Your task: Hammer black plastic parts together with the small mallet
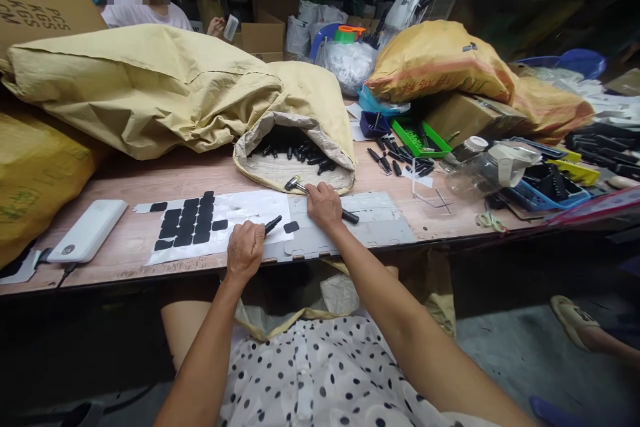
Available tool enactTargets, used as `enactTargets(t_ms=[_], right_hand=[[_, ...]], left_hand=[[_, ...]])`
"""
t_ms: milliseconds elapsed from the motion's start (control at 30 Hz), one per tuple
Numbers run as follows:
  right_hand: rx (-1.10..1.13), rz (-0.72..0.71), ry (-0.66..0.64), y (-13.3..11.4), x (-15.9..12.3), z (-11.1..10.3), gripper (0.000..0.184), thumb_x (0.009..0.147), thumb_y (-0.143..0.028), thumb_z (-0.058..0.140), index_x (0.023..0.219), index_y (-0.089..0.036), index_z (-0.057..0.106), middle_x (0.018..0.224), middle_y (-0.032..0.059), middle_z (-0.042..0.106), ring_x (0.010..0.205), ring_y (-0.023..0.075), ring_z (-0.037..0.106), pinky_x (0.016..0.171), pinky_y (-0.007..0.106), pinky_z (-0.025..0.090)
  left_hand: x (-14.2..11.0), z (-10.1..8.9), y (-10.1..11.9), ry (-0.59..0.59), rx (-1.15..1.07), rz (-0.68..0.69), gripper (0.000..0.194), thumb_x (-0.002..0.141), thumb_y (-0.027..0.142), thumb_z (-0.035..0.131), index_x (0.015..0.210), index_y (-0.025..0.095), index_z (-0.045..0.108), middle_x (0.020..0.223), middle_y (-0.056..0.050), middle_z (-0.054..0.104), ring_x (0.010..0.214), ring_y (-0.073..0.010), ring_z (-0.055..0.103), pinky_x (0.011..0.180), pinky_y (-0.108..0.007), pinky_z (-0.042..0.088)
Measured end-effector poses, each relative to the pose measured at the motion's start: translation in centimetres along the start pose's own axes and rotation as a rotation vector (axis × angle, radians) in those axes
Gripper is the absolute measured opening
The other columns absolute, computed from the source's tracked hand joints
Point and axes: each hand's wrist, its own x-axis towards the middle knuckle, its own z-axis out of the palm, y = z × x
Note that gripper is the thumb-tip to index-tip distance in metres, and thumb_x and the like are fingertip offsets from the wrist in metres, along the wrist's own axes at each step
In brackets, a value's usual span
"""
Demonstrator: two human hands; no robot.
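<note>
My left hand [245, 248] is closed around a small black plastic part [273, 223], whose tapered end points up and to the right. In my right hand [324, 205] is a small hammer [299, 185]; its metal head sticks out to the left and its black handle end to the right. Beneath both hands lies a grey board [373, 213]. A white sheet [235, 207] carries several rounded black pads [187, 220], and one loose black pad [291, 227] rests beside my left hand. Behind my hands, an open beige sack [320, 90] shows several similar black parts [300, 150] inside.
A white power bank [89, 230] lies at left. To the right are a green tray [420, 137], loose black parts [397, 167], a clear plastic jug [480, 170], scissors [491, 221] and a blue bin [550, 193]. Another person [145, 13] sits across the table.
</note>
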Motion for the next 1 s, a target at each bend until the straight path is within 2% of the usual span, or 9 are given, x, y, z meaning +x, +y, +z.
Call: enactTargets(t_ms=[167,300,467,567,633,700,833,933,1000], right_hand=[[-0.002,0.005,0.001,0.0,0.0,0.1,0.038,0.101,-0.022,0.045,0.131,-0.025,0.067,0.108,0.0116,0.061,0.1,0.0269,0.05,0.082,0.034,0.037],[0.006,-0.008,0.012,0.0,0.1,0.2,0.038,0.101,-0.021,0.045,0.132,-0.024,0.067,0.108,0.0121,0.062,0.1,0.0269,0.05,0.081,0.034,0.038],[0.008,0.0,0.009,-0.2,0.1,0.1,0.037,0.101,-0.021,0.045,0.13,-0.024,0.067,0.109,0.0124,0.062,0.101,0.0271,0.05,0.081,0.034,0.038],[0.011,0.009,-0.004,-0.4,0.1,0.0,0.037,0.1,-0.02,0.045,0.131,-0.024,0.066,0.111,0.0124,0.062,0.102,0.0272,0.05,0.082,0.034,0.039],[0.016,0.008,-0.008,-0.4,0.1,-0.1,0.038,0.1,-0.02,0.045,0.131,-0.023,0.066,0.111,0.0126,0.062,0.102,0.0273,0.05,0.083,0.034,0.039],[0.02,0.005,-0.01,-0.4,0.1,-0.3,0.037,0.1,-0.02,0.045,0.131,-0.023,0.066,0.111,0.0128,0.062,0.102,0.0273,0.05,0.083,0.034,0.039],[0.018,0.014,-0.026,-0.6,0.1,-0.6,0.037,0.1,-0.02,0.046,0.131,-0.023,0.066,0.112,0.0126,0.062,0.102,0.027,0.049,0.082,0.034,0.038],[0.003,0.022,-0.03,-0.8,0.0,-0.7,0.036,0.1,-0.019,0.047,0.131,-0.023,0.066,0.111,0.0122,0.062,0.101,0.0264,0.049,0.081,0.033,0.038],[-0.007,0.022,-0.026,-0.9,0.0,-0.8,0.035,0.1,-0.019,0.046,0.129,-0.022,0.067,0.11,0.0121,0.062,0.1,0.0261,0.049,0.08,0.033,0.038]], left_hand=[[0.3,-0.2,0.1,-0.013,-0.027,-0.033,0.041,0.102,0.037,0.036,0.063,0.027,0.048,0.07,-0.005,0.056,0.077,-0.0247,0.053,0.079,-0.039,0.044],[0.4,-1.8,0.5,-0.101,-0.135,-0.028,0.045,0.101,0.044,0.037,0.061,0.026,0.048,0.067,-0.003,0.055,0.074,-0.0228,0.052,0.077,-0.038,0.045],[-2.2,-5.0,2.1,-0.46,-0.533,-0.061,0.038,0.093,0.058,0.052,0.085,0.024,0.067,0.079,-0.002,0.066,0.078,-0.0206,0.06,0.075,-0.033,0.05],[-4.8,-4.7,2.9,-0.738,-0.629,-0.138,0.038,0.089,0.058,0.06,0.088,0.022,0.07,0.078,-0.001,0.068,0.072,-0.0189,0.061,0.067,-0.029,0.048],[-6.4,-3.0,2.8,-0.822,-0.526,-0.183,0.032,0.088,0.052,0.061,0.087,0.022,0.07,0.072,0.0,0.067,0.067,-0.018,0.06,0.063,-0.028,0.045],[-7.6,-0.8,2.2,-0.817,-0.332,-0.225,0.023,0.089,0.042,0.06,0.089,0.021,0.071,0.069,0.0,0.066,0.067,-0.0192,0.062,0.063,-0.028,0.044],[-8.5,2.2,0.5,-0.804,0.004,-0.315,0.018,0.091,0.029,0.057,0.089,0.02,0.073,0.081,-0.008,0.074,0.087,-0.0266,0.072,0.076,-0.032,0.049],[-7.7,1.2,0.7,-0.851,0.078,-0.323,0.023,0.091,0.028,0.056,0.103,0.02,0.075,0.091,-0.011,0.077,0.097,-0.029,0.073,0.082,-0.034,0.051],[-6.2,-0.9,2.1,-0.977,0.004,-0.262,0.034,0.091,0.034,0.057,0.118,0.021,0.073,0.089,-0.008,0.077,0.092,-0.0278,0.073,0.08,-0.034,0.051]])
